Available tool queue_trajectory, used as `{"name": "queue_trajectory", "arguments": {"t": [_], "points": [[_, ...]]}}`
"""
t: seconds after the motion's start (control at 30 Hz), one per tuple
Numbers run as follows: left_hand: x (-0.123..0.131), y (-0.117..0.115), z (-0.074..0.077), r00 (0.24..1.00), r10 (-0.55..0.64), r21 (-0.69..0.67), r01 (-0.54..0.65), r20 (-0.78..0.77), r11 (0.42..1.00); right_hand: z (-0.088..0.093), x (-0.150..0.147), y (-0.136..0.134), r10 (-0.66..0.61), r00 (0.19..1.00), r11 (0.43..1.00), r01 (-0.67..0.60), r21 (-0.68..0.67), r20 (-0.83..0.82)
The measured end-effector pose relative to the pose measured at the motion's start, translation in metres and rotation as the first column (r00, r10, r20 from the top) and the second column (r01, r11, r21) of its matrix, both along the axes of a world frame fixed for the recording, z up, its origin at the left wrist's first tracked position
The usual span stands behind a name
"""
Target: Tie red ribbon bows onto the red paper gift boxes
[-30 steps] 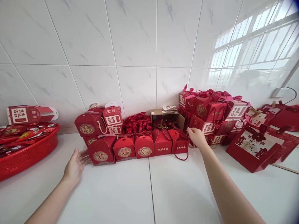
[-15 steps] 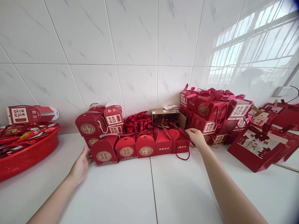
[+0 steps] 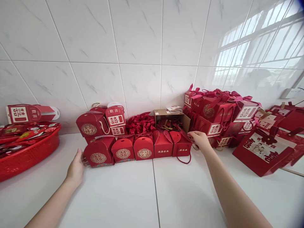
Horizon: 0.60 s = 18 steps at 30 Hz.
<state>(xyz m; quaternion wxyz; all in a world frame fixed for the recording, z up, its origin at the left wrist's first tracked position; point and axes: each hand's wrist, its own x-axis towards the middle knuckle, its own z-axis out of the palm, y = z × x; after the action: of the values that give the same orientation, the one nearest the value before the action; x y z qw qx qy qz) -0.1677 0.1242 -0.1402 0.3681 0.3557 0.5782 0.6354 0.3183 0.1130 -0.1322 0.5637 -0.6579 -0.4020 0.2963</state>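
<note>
A front row of red gift boxes stands on the white counter between my hands. My left hand [image 3: 76,167] is open, its fingers stretched along the left side of the leftmost red gift box [image 3: 98,152]; some fingertips are hidden behind it. At the row's other end, my right hand [image 3: 200,140] has its fingers closed at the upper right edge of the rightmost red gift box [image 3: 181,145], which has a dark red cord hanging in front. Between these two stand further gift boxes [image 3: 143,148], side by side, printed with gold characters.
Behind the row are stacked boxes [image 3: 89,126], a heap of red ribbon [image 3: 141,122] and an open cardboard box [image 3: 186,123]. Ribboned gift boxes [image 3: 211,109] are piled at right, near a red bag [image 3: 263,152]. A red basket [image 3: 45,144] with packets stands left.
The front row has slid a little to the left, most at its left end, where a small gap shows. My left hand moved left with the leftmost box; my right hand barely moved.
</note>
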Motion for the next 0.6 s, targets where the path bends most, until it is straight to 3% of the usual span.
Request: {"name": "queue_trajectory", "arguments": {"t": [0.3, 0.47, 0.6], "points": [[-0.005, -0.003, 0.003, 0.989, -0.115, -0.020, 0.118, 0.089, 0.993, -0.002, 0.000, -0.001, 0.001, 1.000, 0.999, 0.000, 0.038, -0.030], [-0.015, -0.001, 0.002, 0.976, -0.113, -0.013, 0.118, 0.185, 0.993, 0.001, 0.002, -0.001, -0.011, 0.990, 0.999, 0.004, 0.053, 0.139], [-0.020, 0.003, -0.002, 0.973, -0.021, 0.024, 0.016, 0.232, 1.000, 0.023, -0.005, 0.013, -0.046, 0.935, 0.998, 0.027, 0.058, 0.353]]}}
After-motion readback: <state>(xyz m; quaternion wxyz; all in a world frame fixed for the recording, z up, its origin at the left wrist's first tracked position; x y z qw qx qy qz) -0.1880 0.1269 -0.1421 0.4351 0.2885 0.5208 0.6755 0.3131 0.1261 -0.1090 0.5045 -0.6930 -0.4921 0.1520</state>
